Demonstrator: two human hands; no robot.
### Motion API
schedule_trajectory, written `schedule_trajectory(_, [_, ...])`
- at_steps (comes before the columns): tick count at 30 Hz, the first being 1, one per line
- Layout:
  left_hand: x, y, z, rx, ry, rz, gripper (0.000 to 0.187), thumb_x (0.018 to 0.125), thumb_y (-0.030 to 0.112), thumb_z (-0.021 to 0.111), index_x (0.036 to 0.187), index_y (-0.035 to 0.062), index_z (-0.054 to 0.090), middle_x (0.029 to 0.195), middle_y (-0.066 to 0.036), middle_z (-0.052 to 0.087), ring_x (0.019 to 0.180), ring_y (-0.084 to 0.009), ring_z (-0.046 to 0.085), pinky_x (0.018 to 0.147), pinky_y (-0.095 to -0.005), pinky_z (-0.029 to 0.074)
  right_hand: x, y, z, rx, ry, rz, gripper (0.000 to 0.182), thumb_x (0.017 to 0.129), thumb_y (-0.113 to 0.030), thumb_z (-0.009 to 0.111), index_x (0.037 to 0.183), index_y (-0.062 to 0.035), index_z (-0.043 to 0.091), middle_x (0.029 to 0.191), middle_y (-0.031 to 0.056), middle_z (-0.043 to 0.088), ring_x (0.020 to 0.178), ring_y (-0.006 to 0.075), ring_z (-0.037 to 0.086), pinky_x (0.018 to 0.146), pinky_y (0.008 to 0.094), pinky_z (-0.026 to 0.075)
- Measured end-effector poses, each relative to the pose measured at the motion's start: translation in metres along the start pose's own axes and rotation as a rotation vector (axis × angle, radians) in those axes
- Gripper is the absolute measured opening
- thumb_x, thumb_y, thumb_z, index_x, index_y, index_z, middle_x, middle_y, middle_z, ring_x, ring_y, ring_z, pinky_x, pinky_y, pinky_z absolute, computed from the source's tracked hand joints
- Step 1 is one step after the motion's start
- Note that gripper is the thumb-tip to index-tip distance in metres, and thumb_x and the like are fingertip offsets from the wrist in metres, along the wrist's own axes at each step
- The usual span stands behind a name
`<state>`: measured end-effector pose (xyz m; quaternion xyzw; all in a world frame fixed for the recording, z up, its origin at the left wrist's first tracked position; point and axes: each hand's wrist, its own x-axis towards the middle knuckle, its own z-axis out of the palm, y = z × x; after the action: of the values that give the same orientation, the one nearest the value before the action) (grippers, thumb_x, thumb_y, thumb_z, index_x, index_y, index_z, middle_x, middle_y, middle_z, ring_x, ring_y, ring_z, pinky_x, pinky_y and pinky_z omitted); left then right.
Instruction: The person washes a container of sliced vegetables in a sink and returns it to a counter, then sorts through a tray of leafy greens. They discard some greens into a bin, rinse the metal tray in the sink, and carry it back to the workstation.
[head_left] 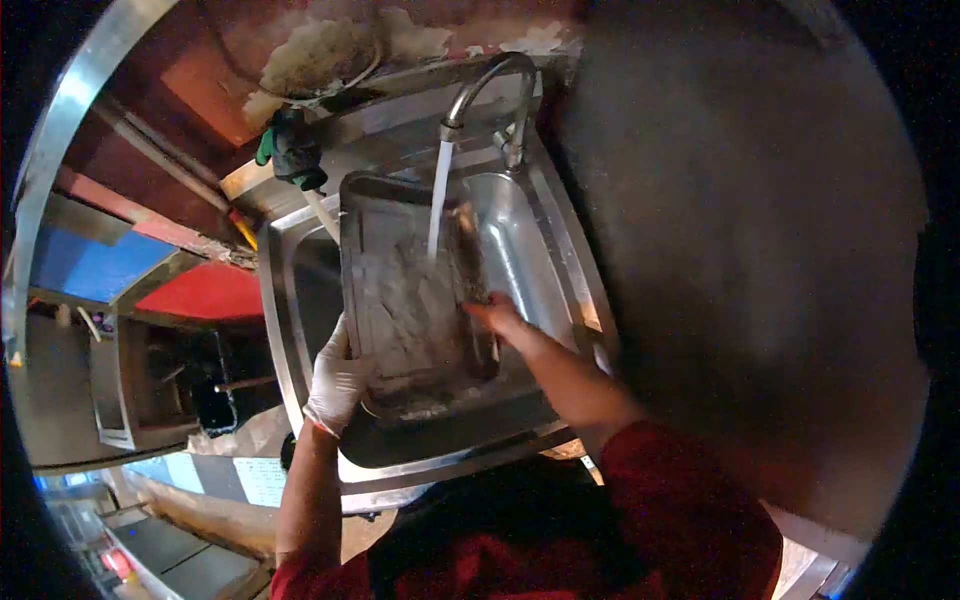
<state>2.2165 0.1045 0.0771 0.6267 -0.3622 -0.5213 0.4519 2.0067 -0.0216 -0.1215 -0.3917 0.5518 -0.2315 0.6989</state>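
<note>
steel tray under tap, both hands gripping.

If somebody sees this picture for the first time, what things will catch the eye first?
First, the stream of water falling from the curved tap onto a metal tray, tilted in the steel sink at the centre. Then the hands: the left hand, in a white glove, grips the tray's left edge, while the bare right hand is at its right side.

Steel sink with a metal tray propped inside its basin.
</note>
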Motion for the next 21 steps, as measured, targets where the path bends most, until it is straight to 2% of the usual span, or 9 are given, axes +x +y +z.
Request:
schedule_trajectory(4, [-0.007,0.003,-0.008,0.044,0.088,-0.092,0.059,0.073,-0.004,0.056,0.131,-0.0025,0.044,0.102,-0.006,0.061,0.088,-0.0114,0.056,0.077,-0.0225,0.046,0.030,0.075,0.024,-0.807,-0.342,-0.196,0.039,0.077,-0.035,0.070,0.098,-0.0019,0.062,0.084,0.0123,0.063,0.084,0.0237,0.061,0.074,0.0407,0.048])
schedule_trajectory(6, [-0.011,-0.013,-0.020,-0.057,0.100,-0.194,0.051,0.074,-0.002,0.056,0.124,-0.0030,0.048,0.099,-0.007,0.062,0.084,-0.0139,0.058,0.076,-0.0242,0.047,0.035,0.112,0.009,0.022,-0.565,-0.138,0.024,0.077,-0.027,0.068,0.081,-0.0029,0.068,0.076,0.0077,0.064,0.064,0.0151,0.055,0.057,0.0323,0.044])
schedule_trajectory(8, [-0.014,-0.031,-0.025,-0.175,0.107,-0.294,0.043,0.076,0.000,0.056,0.118,-0.0034,0.052,0.095,-0.008,0.062,0.080,-0.0163,0.059,0.074,-0.0259,0.049,-0.006,0.048,-0.033,-0.324,-0.183,0.280,0.034,0.075,-0.036,0.064,0.089,-0.0047,0.063,0.078,0.0109,0.061,0.076,0.0188,0.060,0.065,0.0344,0.045])
schedule_trajectory(9, [-0.015,-0.041,-0.024,-0.441,0.102,-0.417,0.036,0.077,0.001,0.055,0.112,-0.0027,0.054,0.092,-0.008,0.062,0.077,-0.0186,0.060,0.072,-0.0282,0.050,-0.037,-0.035,-0.046,-0.710,-0.414,0.101,0.023,0.079,-0.027,0.064,0.072,-0.0054,0.066,0.067,0.0046,0.060,0.059,0.0133,0.052,0.050,0.0347,0.040])
schedule_trajectory(10, [-0.020,-0.051,-0.022,-0.707,0.096,-0.538,0.029,0.078,0.002,0.054,0.106,-0.0020,0.056,0.089,-0.009,0.061,0.075,-0.0210,0.061,0.071,-0.0305,0.051,-0.065,-0.043,-0.068,-0.332,-0.299,0.013,0.025,0.075,-0.028,0.063,0.064,-0.0046,0.061,0.060,0.0045,0.058,0.052,0.0144,0.052,0.045,0.0351,0.038])
schedule_trajectory(12, [-0.018,-0.059,-0.009,-0.675,0.027,-0.569,0.028,0.078,0.001,0.054,0.106,-0.0013,0.056,0.088,-0.009,0.061,0.075,-0.0217,0.061,0.072,-0.0315,0.052,-0.077,-0.072,-0.083,-0.581,-0.227,0.159,0.025,0.070,-0.025,0.060,0.066,-0.0004,0.060,0.057,0.0073,0.057,0.047,0.0190,0.053,0.044,0.0363,0.038])
schedule_trajectory(16, [0.006,-0.059,-0.004,-0.684,-0.184,-0.552,0.033,0.079,0.002,0.055,0.111,-0.0012,0.054,0.091,-0.009,0.062,0.079,-0.0221,0.062,0.075,-0.0312,0.052,-0.088,-0.026,-0.117,-0.253,-0.092,0.112,0.030,0.071,-0.026,0.063,0.078,0.0030,0.063,0.074,0.0149,0.063,0.066,0.0245,0.061,0.060,0.0376,0.046])
schedule_trajectory(18, [0.017,-0.028,-0.006,-0.628,-0.274,-0.462,0.036,0.080,0.004,0.056,0.114,-0.0018,0.052,0.094,-0.010,0.063,0.081,-0.0212,0.063,0.076,-0.0302,0.052,-0.083,0.024,-0.122,-0.871,0.141,-0.054,0.025,0.079,-0.018,0.055,0.095,0.0005,0.062,0.076,0.0091,0.063,0.062,0.0196,0.059,0.058,0.0352,0.047])
schedule_trajectory(21, [0.038,0.014,0.001,-0.460,-0.353,-0.375,0.033,0.079,0.012,0.061,0.109,-0.0013,0.056,0.090,-0.008,0.063,0.076,-0.0185,0.062,0.069,-0.0278,0.051,-0.092,0.063,-0.114,-0.772,0.094,-0.065,0.025,0.080,-0.021,0.056,0.091,0.0000,0.063,0.076,0.0107,0.062,0.063,0.0196,0.059,0.062,0.0359,0.046])
